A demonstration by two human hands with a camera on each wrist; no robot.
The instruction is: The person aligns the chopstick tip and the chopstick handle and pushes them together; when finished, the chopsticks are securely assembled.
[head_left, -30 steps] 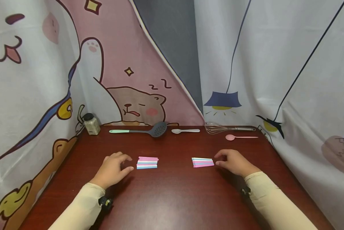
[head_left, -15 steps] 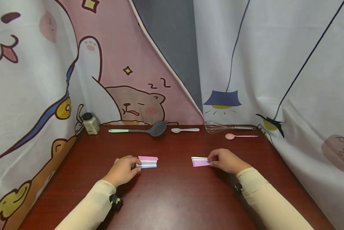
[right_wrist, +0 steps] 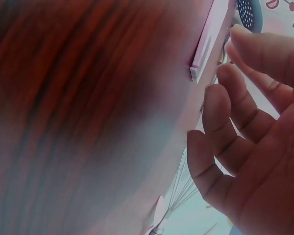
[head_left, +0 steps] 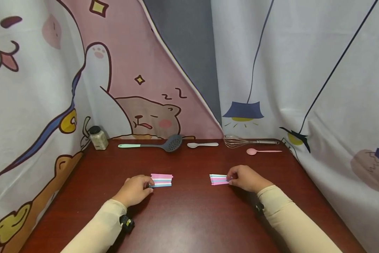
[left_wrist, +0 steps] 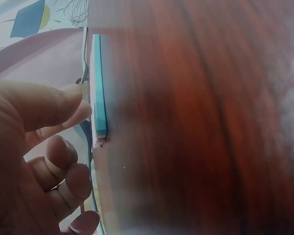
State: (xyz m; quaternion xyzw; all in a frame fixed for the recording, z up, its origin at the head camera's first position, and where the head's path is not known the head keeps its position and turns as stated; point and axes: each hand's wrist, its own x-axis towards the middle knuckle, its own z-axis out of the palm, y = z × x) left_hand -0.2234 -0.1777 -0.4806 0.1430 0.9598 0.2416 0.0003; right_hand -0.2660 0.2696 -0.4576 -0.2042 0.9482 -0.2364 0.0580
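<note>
Two flat rows of slim pink, white and blue sticks lie on the table. My left hand (head_left: 135,189) hovers at the outer end of the left row (head_left: 162,180), thumb and index finger bent loosely over it. In the left wrist view the fingertips are just above the sticks, the blue one (left_wrist: 99,88) foremost. My right hand (head_left: 248,178) is at the outer end of the right row (head_left: 218,179), fingertips overlapping it in the head view. The right wrist view shows relaxed, spread fingers (right_wrist: 218,107) close above a pink stick (right_wrist: 206,44), pinching nothing.
Along the back of the dark red-brown table (head_left: 183,218) lie a skimmer (head_left: 172,143) with a mint handle, a white spoon (head_left: 203,144), a whisk (head_left: 251,141) and a pink spoon (head_left: 252,151). A black-lidded jar (head_left: 98,138) stands at back left. Printed curtains hang behind.
Both hands have moved inward from beside the rows to over their outer ends, mostly during the first half second. The sticks lie where they were.
</note>
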